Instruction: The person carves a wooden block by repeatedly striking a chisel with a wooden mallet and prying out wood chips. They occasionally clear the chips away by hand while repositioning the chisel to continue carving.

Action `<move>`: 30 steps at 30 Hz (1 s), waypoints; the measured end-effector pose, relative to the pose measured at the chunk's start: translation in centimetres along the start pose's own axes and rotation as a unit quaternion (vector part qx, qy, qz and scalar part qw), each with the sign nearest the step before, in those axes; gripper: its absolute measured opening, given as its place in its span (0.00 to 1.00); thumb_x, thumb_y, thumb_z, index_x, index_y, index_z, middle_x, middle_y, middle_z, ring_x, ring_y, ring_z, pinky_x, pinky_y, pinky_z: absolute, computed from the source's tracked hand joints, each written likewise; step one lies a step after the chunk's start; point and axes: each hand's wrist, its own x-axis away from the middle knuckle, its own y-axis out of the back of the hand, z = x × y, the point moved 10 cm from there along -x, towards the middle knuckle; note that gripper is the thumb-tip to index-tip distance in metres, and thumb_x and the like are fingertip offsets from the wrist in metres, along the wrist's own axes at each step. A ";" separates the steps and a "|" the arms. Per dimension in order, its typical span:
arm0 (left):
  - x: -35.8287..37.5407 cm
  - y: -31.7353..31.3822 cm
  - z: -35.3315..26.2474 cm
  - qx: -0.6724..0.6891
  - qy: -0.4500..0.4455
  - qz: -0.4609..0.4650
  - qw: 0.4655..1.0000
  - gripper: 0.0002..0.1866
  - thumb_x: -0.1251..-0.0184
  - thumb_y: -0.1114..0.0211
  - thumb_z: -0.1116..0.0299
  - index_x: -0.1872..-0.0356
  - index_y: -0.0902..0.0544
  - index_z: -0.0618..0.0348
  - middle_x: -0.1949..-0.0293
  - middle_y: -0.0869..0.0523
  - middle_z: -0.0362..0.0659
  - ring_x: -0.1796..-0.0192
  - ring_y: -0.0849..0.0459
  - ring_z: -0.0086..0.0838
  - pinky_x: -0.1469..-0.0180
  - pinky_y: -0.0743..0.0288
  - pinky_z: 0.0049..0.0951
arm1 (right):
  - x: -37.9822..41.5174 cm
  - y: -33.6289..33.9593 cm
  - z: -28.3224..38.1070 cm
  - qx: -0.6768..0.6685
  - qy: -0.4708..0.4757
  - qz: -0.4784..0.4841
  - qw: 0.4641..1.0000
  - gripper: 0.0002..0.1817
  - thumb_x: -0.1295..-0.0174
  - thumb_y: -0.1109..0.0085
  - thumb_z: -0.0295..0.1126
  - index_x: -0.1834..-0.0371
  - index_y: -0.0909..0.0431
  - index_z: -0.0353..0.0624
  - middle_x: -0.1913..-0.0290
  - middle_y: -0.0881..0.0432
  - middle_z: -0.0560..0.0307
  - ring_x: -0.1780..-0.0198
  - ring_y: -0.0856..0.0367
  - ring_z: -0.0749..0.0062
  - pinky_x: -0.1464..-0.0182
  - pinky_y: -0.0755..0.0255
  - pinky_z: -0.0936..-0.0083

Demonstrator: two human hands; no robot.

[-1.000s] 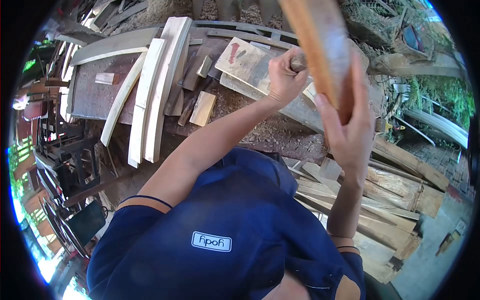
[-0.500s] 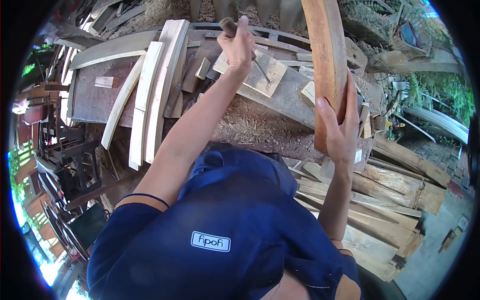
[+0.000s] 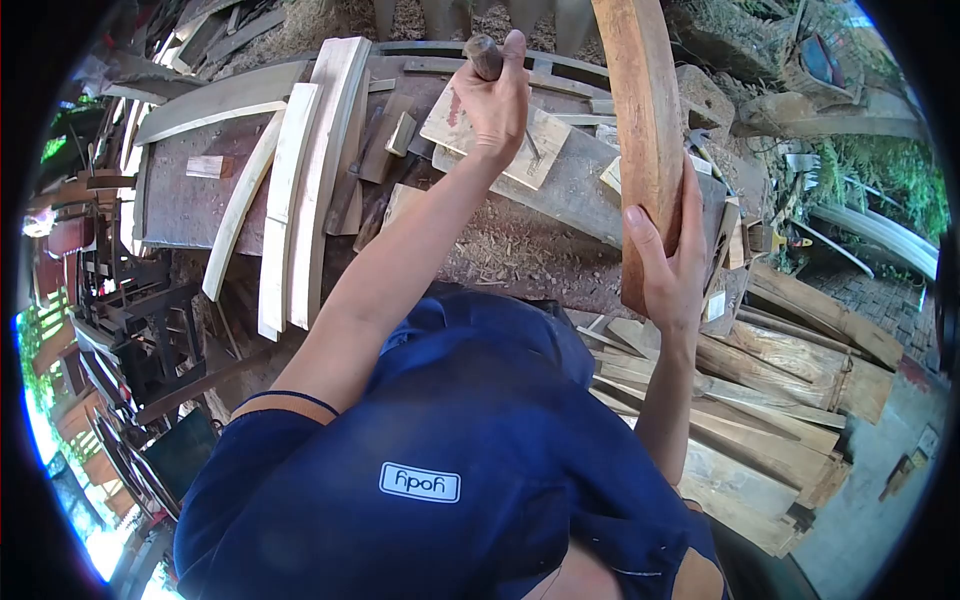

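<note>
Currently grips a wooden-handled tool [image 3: 484,58] in the left hand [image 3: 497,108], with its shaft angled down to a flat board [image 3: 552,145] | clasps a curved piece of wood [image 3: 645,120] by its near end in the right hand [image 3: 672,265], over the right part of the bench [image 3: 185,210]
</note>
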 end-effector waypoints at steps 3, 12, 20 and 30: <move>0.7 -0.3 -0.1 -0.006 -0.007 0.005 1.000 0.23 0.32 0.29 0.59 0.83 0.30 0.54 0.86 0.31 0.32 0.84 0.37 0.15 0.82 0.44 0.22 | -0.1 -0.1 0.0 -0.002 0.000 0.006 1.000 0.42 0.38 0.36 0.41 0.23 0.44 0.40 0.32 0.29 0.35 0.32 0.28 0.49 0.31 0.37 0.59; 1.5 -1.0 -1.2 -0.040 -0.018 0.015 0.999 0.26 0.32 0.29 0.55 0.85 0.32 0.52 0.85 0.31 0.30 0.83 0.37 0.14 0.81 0.44 0.21 | -0.8 -0.3 0.4 0.001 0.021 0.011 1.000 0.42 0.38 0.37 0.41 0.23 0.43 0.39 0.33 0.28 0.34 0.33 0.27 0.50 0.32 0.35 0.60; 1.8 -1.0 -0.6 -0.035 -0.020 0.009 0.999 0.25 0.31 0.30 0.55 0.85 0.30 0.53 0.85 0.30 0.30 0.82 0.36 0.13 0.80 0.46 0.20 | -2.1 0.3 2.2 -0.022 0.056 0.009 0.998 0.41 0.37 0.37 0.40 0.23 0.43 0.39 0.34 0.26 0.35 0.36 0.24 0.51 0.34 0.33 0.61; 5.4 -4.5 -2.3 -0.104 -0.083 0.040 0.990 0.21 0.30 0.31 0.63 0.82 0.28 0.57 0.85 0.29 0.29 0.76 0.36 0.10 0.77 0.42 0.19 | -4.1 2.7 9.8 -0.039 0.221 -0.048 0.973 0.40 0.36 0.39 0.40 0.23 0.43 0.37 0.35 0.27 0.37 0.40 0.21 0.53 0.38 0.28 0.63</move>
